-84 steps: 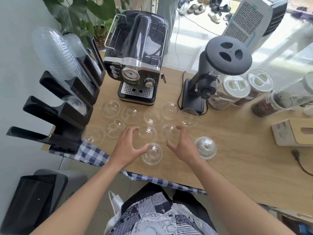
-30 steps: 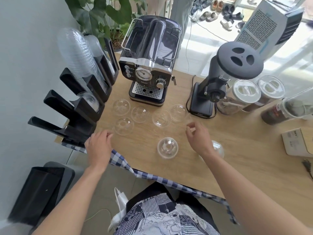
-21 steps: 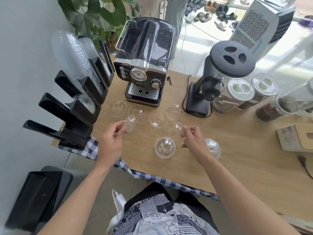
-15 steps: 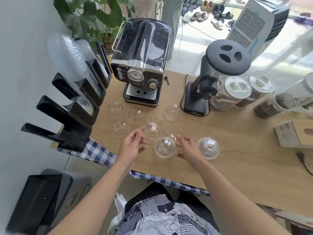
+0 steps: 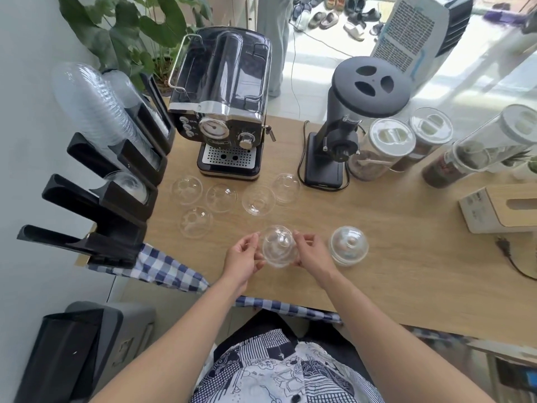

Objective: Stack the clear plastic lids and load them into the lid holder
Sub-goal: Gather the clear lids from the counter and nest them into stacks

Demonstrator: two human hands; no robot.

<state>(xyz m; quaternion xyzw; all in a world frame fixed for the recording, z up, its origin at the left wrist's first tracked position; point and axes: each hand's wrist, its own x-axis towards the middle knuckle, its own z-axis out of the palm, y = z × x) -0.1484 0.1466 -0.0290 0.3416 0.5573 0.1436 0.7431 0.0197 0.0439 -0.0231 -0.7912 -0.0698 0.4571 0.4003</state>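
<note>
A small stack of clear dome lids (image 5: 279,246) sits between my two hands near the table's front edge. My left hand (image 5: 243,256) grips its left side and my right hand (image 5: 311,251) grips its right side. Another short stack of lids (image 5: 348,246) rests on the wood just right of my right hand. Several single lids lie farther back, among them one (image 5: 195,222) at the left and one (image 5: 258,201) in the middle. The black tiered lid holder (image 5: 116,199) stands at the table's left edge with tall lid stacks (image 5: 93,109) in its upper slots.
An espresso machine (image 5: 223,112) and a black grinder (image 5: 345,132) stand at the back of the wooden table (image 5: 406,257). Glass jars (image 5: 386,146) and a tissue box (image 5: 499,207) occupy the right. A checked cloth (image 5: 165,269) hangs over the front left edge.
Both hands have come together from apart, each bringing a lid, and now hold the lids joined over the stack near the front edge. Fewer loose lids lie on the table.
</note>
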